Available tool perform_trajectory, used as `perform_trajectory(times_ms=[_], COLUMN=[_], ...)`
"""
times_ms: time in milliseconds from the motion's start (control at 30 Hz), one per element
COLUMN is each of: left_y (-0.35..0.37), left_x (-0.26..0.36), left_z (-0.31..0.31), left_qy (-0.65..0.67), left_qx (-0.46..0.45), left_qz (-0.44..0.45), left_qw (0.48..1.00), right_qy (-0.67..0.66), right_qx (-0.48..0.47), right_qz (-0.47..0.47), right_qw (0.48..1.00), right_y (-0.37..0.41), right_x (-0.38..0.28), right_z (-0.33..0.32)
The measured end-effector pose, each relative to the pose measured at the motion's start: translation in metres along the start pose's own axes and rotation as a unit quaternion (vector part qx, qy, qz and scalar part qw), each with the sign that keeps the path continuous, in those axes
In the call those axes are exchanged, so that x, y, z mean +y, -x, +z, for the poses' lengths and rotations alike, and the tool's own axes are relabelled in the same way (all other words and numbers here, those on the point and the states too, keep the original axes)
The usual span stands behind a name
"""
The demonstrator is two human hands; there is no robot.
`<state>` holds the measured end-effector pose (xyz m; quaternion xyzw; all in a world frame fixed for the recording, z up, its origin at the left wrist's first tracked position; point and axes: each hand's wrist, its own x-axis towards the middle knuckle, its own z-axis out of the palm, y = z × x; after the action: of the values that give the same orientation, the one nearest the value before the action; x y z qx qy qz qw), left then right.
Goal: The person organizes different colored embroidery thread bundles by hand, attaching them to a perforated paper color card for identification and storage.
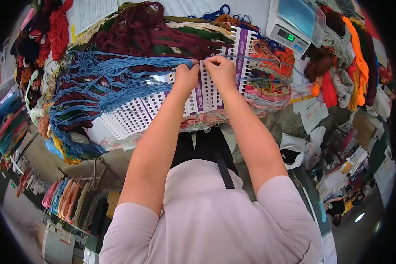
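Observation:
Blue thread (119,66) fans out leftward over dark red and green skeins, and its gathered end reaches my left hand (187,75), which is closed on it. Close beside it, my right hand (220,71) is pinched at the upper edge of a white and purple punched card (205,94); what its fingertips hold is too small to make out. A second punched card (242,48) lies just right of my right hand, with blue strands across it. More punched cards (136,114) lie below the blue thread at the left.
A digital scale (290,35) with a clear tray stands at the upper right. Dark red skeins (132,31) lie behind my hands, and orange and pink threads (273,66) to the right. Printed sheets (92,13) are at the upper left. Thread bundles hang at the lower left.

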<state>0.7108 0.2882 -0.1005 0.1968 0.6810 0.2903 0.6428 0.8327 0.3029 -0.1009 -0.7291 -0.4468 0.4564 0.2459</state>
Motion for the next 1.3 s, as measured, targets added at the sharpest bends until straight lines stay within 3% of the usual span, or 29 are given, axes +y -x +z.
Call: perform_trajectory(times_ms=[100, 200, 267, 300, 467, 567, 633, 700, 733, 800, 867, 967, 1033, 1100, 1133, 1233, 1267, 1300], left_y=[0.000, -0.003, -0.005, -0.008, -0.006, 0.015, 0.026, 0.039, 0.041, 0.042, 0.037, 0.021, 0.008, 0.004, 0.009, 0.042, 0.053, 0.062], left_x=[0.006, 0.007, 0.010, 0.007, 0.002, 0.018, 0.024, 0.031, 0.031, 0.035, 0.043, 0.036, 0.023, 0.011, 0.019, 0.048, 0.067, 0.080], left_z=[-0.003, -0.004, -0.007, -0.007, -0.001, -0.014, -0.037, -0.057, -0.062, -0.065, -0.052, -0.019, -0.012, -0.020, -0.031, -0.087, -0.123, -0.152], left_qy=[0.026, 0.021, 0.013, 0.014, 0.011, 0.060, 0.190, 0.361, 0.360, 0.395, 0.293, 0.038, -0.147, -0.173, -0.152, 0.025, 0.024, 0.091], left_qx=[-0.030, -0.035, -0.039, -0.039, 0.026, 0.092, 0.032, -0.074, -0.074, -0.246, -0.271, -0.245, -0.198, -0.110, -0.106, -0.036, -0.083, -0.067], left_qz=[-0.016, -0.010, -0.019, -0.021, 0.002, 0.023, -0.008, -0.067, -0.068, -0.120, -0.118, -0.014, 0.073, 0.198, 0.195, 0.050, -0.002, 0.028], left_qw=[0.999, 0.999, 0.999, 0.999, 1.000, 0.994, 0.981, 0.927, 0.928, 0.877, 0.909, 0.969, 0.966, 0.958, 0.963, 0.998, 0.996, 0.993], right_qy=[-0.019, 0.021, 0.071, 0.074, 0.001, 0.187, 0.221, 0.257, 0.273, 0.289, 0.282, 0.195, 0.167, 0.111, 0.141, 0.192, 0.183, 0.178], right_qx=[0.017, 0.035, 0.063, 0.020, -0.014, 0.015, 0.009, 0.002, 0.009, 0.019, 0.077, 0.058, 0.015, -0.027, -0.048, -0.046, -0.041, -0.039], right_qz=[0.048, -0.013, -0.179, -0.161, -0.172, -0.219, -0.221, -0.220, -0.239, -0.257, -0.379, -0.430, -0.404, -0.306, -0.275, -0.252, -0.257, -0.257], right_qw=[0.999, 0.999, 0.979, 0.984, 0.985, 0.958, 0.950, 0.941, 0.932, 0.922, 0.878, 0.879, 0.899, 0.945, 0.950, 0.947, 0.948, 0.949], right_y=[0.002, 0.008, 0.014, 0.021, 0.020, 0.019, 0.013, 0.010, 0.009, 0.007, 0.006, 0.010, 0.015, 0.013, 0.007, -0.010, -0.012, -0.012], right_x=[0.001, 0.003, 0.006, -0.001, 0.010, -0.002, 0.002, 0.003, 0.002, -0.004, -0.011, -0.014, -0.013, -0.008, -0.002, 0.021, 0.025, 0.028], right_z=[0.002, 0.004, 0.004, -0.002, -0.016, -0.032, -0.034, -0.033, -0.032, -0.033, -0.038, -0.041, -0.039, -0.035, -0.034, -0.027, -0.025, -0.024])
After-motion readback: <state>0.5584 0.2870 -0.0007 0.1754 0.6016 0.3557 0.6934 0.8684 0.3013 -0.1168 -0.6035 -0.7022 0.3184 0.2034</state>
